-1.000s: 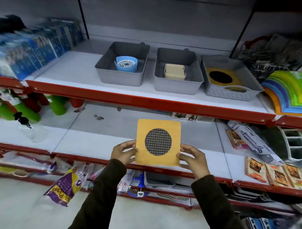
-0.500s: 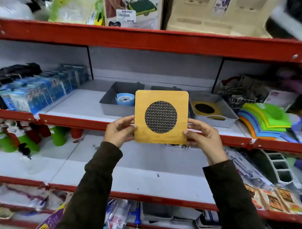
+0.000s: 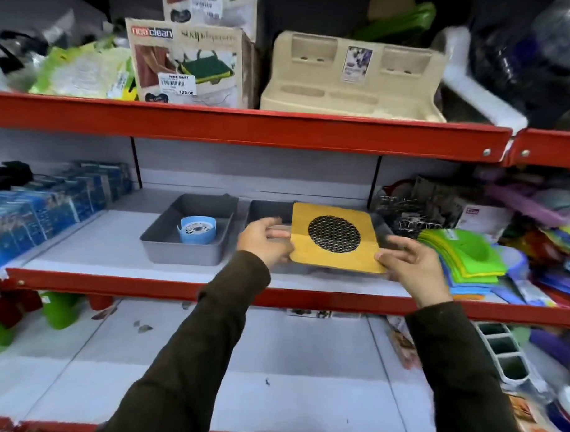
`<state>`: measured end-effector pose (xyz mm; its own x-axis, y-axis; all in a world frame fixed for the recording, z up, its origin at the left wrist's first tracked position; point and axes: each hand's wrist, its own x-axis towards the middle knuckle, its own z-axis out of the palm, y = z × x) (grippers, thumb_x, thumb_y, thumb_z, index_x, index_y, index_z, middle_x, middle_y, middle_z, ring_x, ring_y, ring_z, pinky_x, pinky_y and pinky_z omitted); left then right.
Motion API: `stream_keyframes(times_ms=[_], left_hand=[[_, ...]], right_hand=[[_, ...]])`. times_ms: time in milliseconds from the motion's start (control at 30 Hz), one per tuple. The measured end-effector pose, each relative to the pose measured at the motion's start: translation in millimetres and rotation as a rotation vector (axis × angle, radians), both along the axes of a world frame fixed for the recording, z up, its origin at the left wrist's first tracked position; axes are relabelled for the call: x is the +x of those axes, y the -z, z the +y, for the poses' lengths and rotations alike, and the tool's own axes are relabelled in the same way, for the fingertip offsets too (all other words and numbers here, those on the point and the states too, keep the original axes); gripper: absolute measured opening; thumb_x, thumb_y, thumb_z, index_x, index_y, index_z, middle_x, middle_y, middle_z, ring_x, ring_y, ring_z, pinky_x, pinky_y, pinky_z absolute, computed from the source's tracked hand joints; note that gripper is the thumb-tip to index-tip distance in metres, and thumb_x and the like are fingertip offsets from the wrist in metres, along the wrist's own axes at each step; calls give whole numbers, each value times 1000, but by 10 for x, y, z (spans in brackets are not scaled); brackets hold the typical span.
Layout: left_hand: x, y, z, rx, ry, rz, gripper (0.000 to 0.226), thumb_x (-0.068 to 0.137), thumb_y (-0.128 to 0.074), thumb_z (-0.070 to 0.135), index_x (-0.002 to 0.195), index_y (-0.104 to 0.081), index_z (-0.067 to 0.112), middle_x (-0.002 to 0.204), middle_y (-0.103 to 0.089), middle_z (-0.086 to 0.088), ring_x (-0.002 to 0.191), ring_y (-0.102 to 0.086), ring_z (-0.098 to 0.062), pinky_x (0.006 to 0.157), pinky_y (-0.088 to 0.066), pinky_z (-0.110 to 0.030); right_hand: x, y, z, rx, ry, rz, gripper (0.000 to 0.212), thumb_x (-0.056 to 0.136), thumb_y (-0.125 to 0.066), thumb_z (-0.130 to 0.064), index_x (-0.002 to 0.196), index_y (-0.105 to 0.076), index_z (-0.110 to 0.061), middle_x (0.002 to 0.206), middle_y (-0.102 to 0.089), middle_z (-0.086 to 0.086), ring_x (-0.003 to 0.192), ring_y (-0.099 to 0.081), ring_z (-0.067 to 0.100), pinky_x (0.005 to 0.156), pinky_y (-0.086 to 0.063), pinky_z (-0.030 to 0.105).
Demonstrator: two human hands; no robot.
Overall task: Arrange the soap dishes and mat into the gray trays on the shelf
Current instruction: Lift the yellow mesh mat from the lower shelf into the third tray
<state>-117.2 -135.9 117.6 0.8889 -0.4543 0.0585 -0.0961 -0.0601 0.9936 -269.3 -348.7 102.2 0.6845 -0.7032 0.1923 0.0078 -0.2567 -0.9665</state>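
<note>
Two hands are holding a yellow mat (image 3: 338,237) with a dark round mesh patch in its middle, tilted nearly flat over the middle shelf (image 3: 114,252). The left hand (image 3: 265,241) is gripping the mat's left edge, its fingers curled loosely with the thumb lying along the top; motion blur is smearing the fingertips, so exactly how tightly they are pinching cannot be told. The right hand (image 3: 411,268) is pinching the mat's near right corner between thumb and forefinger, while its other fingers are spreading open and apart above the corner. Both arms are wearing dark sleeves (image 3: 208,342).

Taking the mat as the landmark: it is hovering above gray trays, hiding most of what is sitting beneath it. Just behind and left of the mat, the rim of a middle gray tray (image 3: 267,208) is showing, its contents hidden by the left hand. Beyond the mat's right edge, a dark sliver of another tray's rim (image 3: 382,227) is peeking out. Well to the left of the mat, a left gray tray (image 3: 182,254) is sitting on the shelf, holding a round blue soap dish (image 3: 196,229) near its front right corner.

Right of the mat, a fanned stack of green and blue cloths (image 3: 463,257) is lying on the shelf. Far left of the mat, blue packets (image 3: 51,207) are standing in rows. Above the mat, on the upper shelf, a beige organizer (image 3: 349,85) is resting beside a printed box (image 3: 189,63).
</note>
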Motion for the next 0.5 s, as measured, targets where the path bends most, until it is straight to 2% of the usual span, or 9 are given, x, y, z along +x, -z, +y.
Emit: stream_keyframes(times_ms=[67,100,167,200,300,400,500], left_hand=[[82,-66,-399,89,39,50,76,72,-70,-9,141,-41,6,103,-66,-13,93,-64,-27,67,-59,-39],[147,-53,-572,157,47,51,85,64,-74,-3,141,-41,8,107,-68,-14,96,-66,-28,74,-59,-42],[449,129,-979,248,48,42,92,50,-72,11,137,-44,12,114,-69,-17,102,-68,-33,85,-59,-50],[578,225,-1156,284,45,40,87,49,-71,13,133,-49,11,115,-68,-18,103,-68,-36,86,-59,-51],[312,31,-1359,410,19,-24,62,70,-72,10,129,-54,4,124,-64,-19,110,-65,-37,95,-56,-46],[268,55,-1493,487,-64,-80,49,84,-64,10,131,-53,6,129,-60,-17,118,-58,-36,106,-48,-42],[334,125,-1576,481,-120,-138,37,86,-63,11,123,-63,10,124,-66,-14,113,-62,-34,106,-48,-42]], right_hand=[[96,-58,-337,-89,84,119,39,81,-69,1,119,-62,-7,85,-70,14,43,-60,6,47,-52,21],[153,-83,-469,-145,135,191,38,77,-70,-3,115,-65,-8,84,-71,15,47,-61,12,54,-53,27],[307,-112,-744,-243,206,329,42,65,-65,-12,107,-71,-12,91,-75,17,68,-68,26,72,-55,33],[394,-103,-866,-277,206,395,44,63,-63,-12,106,-72,-12,98,-75,19,82,-70,31,78,-54,34],[586,-120,-1077,-379,113,610,34,75,-66,-2,108,-72,-7,112,-72,16,105,-66,34,77,-46,29],[738,-80,-1148,-404,96,649,33,83,-62,-5,114,-70,-11,124,-68,14,114,-62,33,92,-48,30],[846,-39,-1150,-446,80,642,29,89,-53,-10,112,-72,-9,125,-67,16,115,-61,36,97,-48,33]])
